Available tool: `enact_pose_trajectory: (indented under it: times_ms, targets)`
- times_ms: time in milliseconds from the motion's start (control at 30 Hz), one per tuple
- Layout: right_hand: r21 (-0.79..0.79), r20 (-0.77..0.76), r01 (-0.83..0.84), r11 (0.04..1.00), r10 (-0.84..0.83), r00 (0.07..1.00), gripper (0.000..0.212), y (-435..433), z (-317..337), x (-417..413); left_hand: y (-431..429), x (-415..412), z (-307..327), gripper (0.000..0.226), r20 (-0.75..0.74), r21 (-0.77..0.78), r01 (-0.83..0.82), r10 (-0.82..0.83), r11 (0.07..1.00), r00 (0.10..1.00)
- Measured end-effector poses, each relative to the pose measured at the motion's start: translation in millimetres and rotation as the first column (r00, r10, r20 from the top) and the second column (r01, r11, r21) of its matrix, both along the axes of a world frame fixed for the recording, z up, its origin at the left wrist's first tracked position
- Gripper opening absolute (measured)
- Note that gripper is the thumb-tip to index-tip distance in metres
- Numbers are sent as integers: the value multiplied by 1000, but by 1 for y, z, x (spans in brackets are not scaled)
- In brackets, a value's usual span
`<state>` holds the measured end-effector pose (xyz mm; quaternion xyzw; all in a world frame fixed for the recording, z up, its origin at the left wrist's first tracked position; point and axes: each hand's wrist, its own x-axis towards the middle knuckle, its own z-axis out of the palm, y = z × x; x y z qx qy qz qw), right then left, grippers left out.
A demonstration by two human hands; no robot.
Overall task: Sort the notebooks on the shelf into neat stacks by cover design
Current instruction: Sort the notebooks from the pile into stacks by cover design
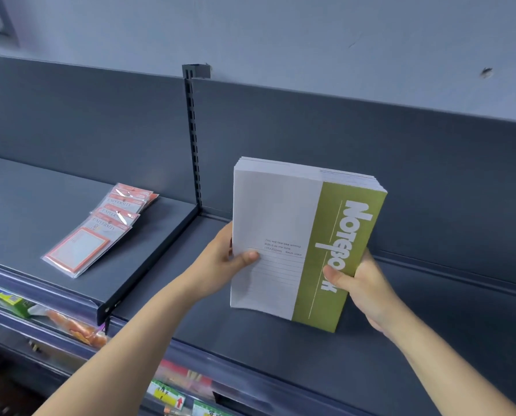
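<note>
A dark grey metal shelf [430, 340] runs under a pale blue-grey wall [310, 40]. At left lie overlapping label packets [100, 229] printed "UNIVERSITY". The left hand [217, 262] and right hand [364, 283] grip a stack of notebooks [277, 217] upright by its sides, its lower edge apparently on the shelf. The front cover is white with an olive band reading "Notebook".

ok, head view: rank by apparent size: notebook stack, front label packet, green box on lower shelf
1. notebook stack, though nearest the camera
2. front label packet
3. green box, partly hidden, so true size unsure
</note>
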<state>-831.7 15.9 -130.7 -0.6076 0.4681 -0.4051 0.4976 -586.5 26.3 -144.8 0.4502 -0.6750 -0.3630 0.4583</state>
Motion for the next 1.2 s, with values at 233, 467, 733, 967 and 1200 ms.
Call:
enact_pose_trajectory:
  times_ms: [233,467,733,967,1200]
  targets:
    - [455,159,-19,890,-60,985,21,-17,3,32,-26,13,13,28,-65,515,-107,163,851,985]
    - [641,-21,103,760,-117,993,17,-39,-33,54,-53,29,-33,53,436,605,-370,96,705,895]
    - [526,-250,177,832,-48,967,25,-38,-34,35,-62,19,-32,49,770,373,-559,89,740,632]
    - [456,-329,207,866,-52,943,52,-14,-30,-2,-36,-7,-27,35,872,-23,-610,314,792,376]
    - [226,-482,253,941,-118,868,46,17,-3,-85,-9,-117,-11,32,809,-304,-243,385,921,445]
